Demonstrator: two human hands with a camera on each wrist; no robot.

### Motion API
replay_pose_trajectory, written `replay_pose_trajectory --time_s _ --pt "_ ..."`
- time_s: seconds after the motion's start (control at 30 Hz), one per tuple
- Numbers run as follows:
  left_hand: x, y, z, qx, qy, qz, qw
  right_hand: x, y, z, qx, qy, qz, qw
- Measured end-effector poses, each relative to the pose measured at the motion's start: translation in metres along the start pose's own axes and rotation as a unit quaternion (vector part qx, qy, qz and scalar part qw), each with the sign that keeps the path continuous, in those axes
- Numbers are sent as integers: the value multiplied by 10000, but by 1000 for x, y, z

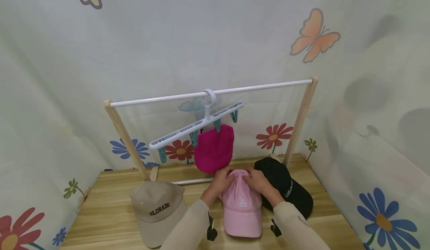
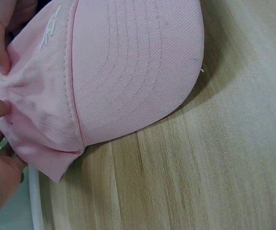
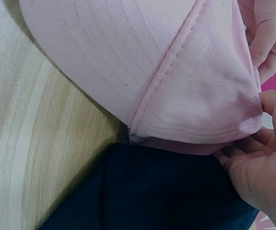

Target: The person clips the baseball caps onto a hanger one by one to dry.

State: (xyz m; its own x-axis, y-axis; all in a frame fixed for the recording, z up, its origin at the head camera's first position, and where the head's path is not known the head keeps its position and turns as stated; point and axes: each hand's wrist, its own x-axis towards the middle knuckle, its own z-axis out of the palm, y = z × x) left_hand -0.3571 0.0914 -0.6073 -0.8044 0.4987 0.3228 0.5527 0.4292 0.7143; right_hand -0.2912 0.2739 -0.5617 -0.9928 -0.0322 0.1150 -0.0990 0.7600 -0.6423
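A light pink baseball cap [image 1: 242,201] with white LA lettering is in the middle of the head view, its brim toward me. My left hand [image 1: 220,183] grips the left side of its crown, thumb on top. On the other side my right hand [image 1: 258,181] pinches the crown, fingers tucked under the fabric in the right wrist view. Behind hangs a bright magenta cap [image 1: 215,151], held by teal clips [image 1: 217,125] on a white hanger [image 1: 198,125]. A black cap [image 1: 279,183] lies beside my right hand.
A beige cap [image 1: 158,205] marked COLORADO lies at the left on the wooden table [image 1: 100,205]. The hanger hooks over a white rail [image 1: 262,87] between wooden posts [image 1: 300,119]. A lower white bar [image 1: 191,181] runs behind the caps.
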Motion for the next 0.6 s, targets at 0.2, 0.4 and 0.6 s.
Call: replay_pose_trajectory --time_s 0.2,0.4,0.6 --pt "0 0 2 -45 91 -16 9999 -1 1 0 -83 135 -65 9999" --pt "-3 -1 2 -26 118 -41 9999 -4 3 1 -32 111 -72 9999" --pt "-6 6 0 1 338 -157 9993 -7 0 -1 1 266 -284 9992"
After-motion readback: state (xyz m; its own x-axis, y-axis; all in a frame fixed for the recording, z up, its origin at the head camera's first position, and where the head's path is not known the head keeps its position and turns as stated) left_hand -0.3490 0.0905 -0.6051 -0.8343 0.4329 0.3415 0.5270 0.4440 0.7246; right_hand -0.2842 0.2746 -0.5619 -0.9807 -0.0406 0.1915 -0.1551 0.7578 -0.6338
